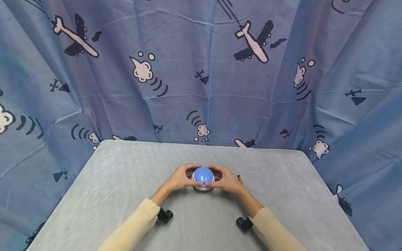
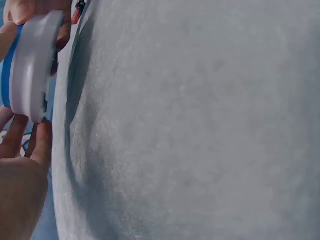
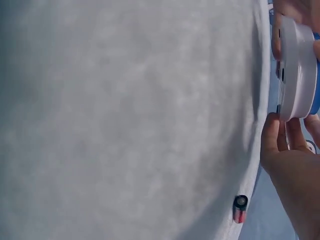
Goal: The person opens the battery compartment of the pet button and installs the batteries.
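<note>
A round push button (image 1: 203, 176) with a blue domed top and a white base is held between both hands near the middle of the table. My left hand (image 1: 179, 180) grips its left side, thumb at the near edge and fingers around the far side. On the opposite side my right hand (image 1: 230, 181) grips it the same way, so the two thumbs nearly meet in front. Seen from the left wrist, the white base (image 2: 37, 65) is raised above the tabletop. The right wrist view shows small dark details on the underside of the base (image 3: 295, 70).
A small black and orange-red battery (image 1: 240, 179) lies on the table just beyond my right wrist. The grey table (image 1: 125, 174) ends at a patterned blue curtain (image 1: 176, 87). Black wrist cameras (image 1: 165, 215) hang under both sleeves.
</note>
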Action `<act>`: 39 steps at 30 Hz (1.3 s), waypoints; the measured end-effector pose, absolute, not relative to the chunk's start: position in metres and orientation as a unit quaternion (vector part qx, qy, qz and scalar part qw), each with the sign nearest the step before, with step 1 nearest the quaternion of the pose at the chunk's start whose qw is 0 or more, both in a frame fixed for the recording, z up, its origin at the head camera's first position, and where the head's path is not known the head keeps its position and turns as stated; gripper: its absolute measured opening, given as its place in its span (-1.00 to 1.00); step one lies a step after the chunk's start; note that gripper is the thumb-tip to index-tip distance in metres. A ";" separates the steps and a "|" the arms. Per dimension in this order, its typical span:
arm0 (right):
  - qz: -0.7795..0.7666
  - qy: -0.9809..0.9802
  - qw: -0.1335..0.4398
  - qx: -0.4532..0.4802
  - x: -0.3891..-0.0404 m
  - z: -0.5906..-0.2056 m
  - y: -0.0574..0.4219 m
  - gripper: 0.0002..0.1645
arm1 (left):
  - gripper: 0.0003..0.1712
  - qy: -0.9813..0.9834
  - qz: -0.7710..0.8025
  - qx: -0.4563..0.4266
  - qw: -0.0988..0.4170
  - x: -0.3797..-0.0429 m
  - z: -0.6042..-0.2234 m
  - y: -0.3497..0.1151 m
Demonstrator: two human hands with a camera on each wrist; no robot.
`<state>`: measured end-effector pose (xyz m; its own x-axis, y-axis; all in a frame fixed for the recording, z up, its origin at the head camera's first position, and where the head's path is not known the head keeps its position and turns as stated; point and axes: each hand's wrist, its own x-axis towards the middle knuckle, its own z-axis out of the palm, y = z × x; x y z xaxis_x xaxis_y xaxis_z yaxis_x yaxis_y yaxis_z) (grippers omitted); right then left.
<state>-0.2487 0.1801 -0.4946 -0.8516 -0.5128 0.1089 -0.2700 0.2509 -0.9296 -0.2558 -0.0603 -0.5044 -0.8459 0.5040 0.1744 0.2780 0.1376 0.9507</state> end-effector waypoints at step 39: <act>-0.596 0.760 0.056 -0.251 -0.223 -0.463 0.169 -0.21 | -0.14 0.765 0.571 0.295 0.040 -0.229 -0.465 -0.067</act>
<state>-0.2227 0.1686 -0.4632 -0.8672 -0.4492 0.2147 -0.3155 0.1623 -0.9349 -0.2289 -0.0672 -0.4652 -0.8230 0.4970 0.2751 0.4051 0.1739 0.8976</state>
